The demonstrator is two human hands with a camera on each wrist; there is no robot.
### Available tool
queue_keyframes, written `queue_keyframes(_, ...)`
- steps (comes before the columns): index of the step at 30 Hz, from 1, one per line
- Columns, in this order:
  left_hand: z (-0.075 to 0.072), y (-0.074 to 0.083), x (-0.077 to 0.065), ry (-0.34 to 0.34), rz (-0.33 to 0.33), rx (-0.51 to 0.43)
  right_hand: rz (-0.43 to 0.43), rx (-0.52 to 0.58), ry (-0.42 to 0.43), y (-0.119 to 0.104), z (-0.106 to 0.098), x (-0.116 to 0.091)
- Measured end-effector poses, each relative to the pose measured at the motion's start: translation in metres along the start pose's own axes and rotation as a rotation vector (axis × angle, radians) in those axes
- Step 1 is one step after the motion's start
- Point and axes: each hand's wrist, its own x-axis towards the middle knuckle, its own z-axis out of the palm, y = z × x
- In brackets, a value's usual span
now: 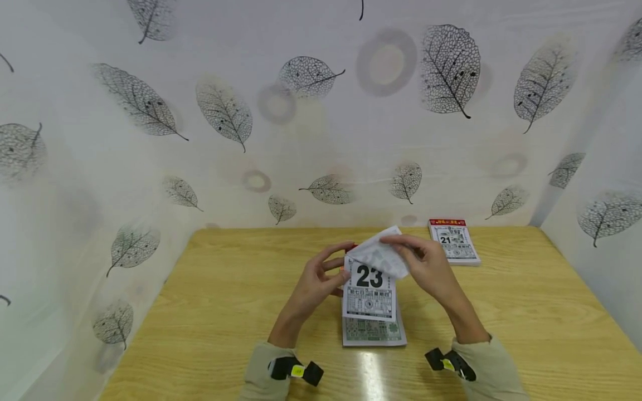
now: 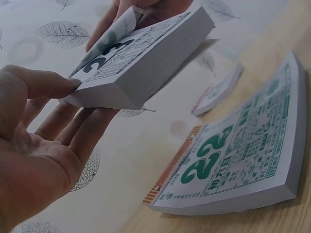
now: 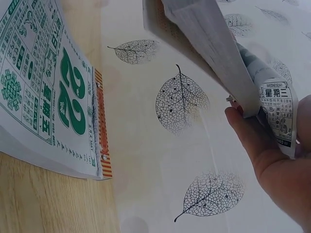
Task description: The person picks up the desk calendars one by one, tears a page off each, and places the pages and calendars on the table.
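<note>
A thick tear-off calendar pad (image 1: 370, 303) with a black 23 is held up off the table. My left hand (image 1: 316, 278) grips its left side, thumb on top and fingers underneath, as the left wrist view shows. At its upper end my right hand (image 1: 428, 270) pinches the lifted top sheet (image 1: 378, 255), which is folded back over the pad. In the right wrist view the sheet's printed corner (image 3: 278, 114) curls beside that hand. Below the held pad lies a second calendar (image 2: 228, 165) with a green 22 and an orange-striped binding strip.
A third calendar (image 1: 455, 245) with a red header and a 21 lies at the table's back right. The wooden table (image 1: 241, 312) meets a pale leaf-patterned backdrop (image 1: 321, 139) at its back and sides.
</note>
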Motion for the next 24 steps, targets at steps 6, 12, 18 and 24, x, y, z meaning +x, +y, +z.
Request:
queue_keyframes(6, 0.0010, -0.0005, 0.0007, 0.000, 0.000, -0.006, 0.026, 0.042, 0.014, -0.0004, -0.0012, 0.0005)
queue_keyframes(12, 0.0030, 0.0008, 0.0001, -0.008, -0.001, -0.020, 0.092, 0.079, 0.017, -0.0023, -0.0057, -0.0014)
queue_keyframes(18, 0.0043, 0.0020, -0.0001, -0.011, 0.016, -0.020, 0.149, 0.113, 0.025, -0.0051, -0.0076, -0.0024)
queue_keyframes(24, 0.0032, 0.0036, -0.0001, 0.009, 0.011, -0.006, 0.142, 0.096, 0.024, -0.0069, -0.0071, -0.0022)
